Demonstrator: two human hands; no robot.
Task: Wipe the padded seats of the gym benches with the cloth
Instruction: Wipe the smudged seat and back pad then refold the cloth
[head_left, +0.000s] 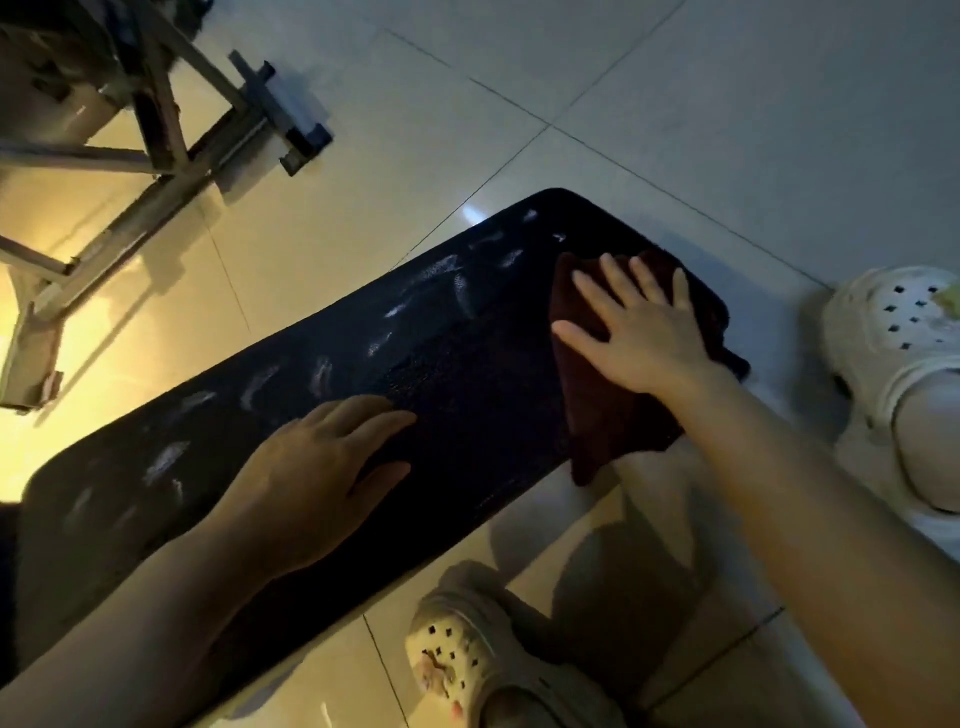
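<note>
A long black padded bench seat (457, 374) runs diagonally from lower left to upper right, with pale worn streaks along its far side. A dark maroon cloth (608, 415) lies over the seat's right end and hangs off the near edge. My right hand (639, 327) presses flat on the cloth, fingers spread and straight. My left hand (317, 478) rests flat on the bare pad near its middle, fingers relaxed and holding nothing.
A grey metal gym frame (171, 156) stands on the tiled floor at the upper left, apart from the bench. My two feet in pale clogs are beside the bench: one at the bottom (467, 660), one at the right edge (893, 322).
</note>
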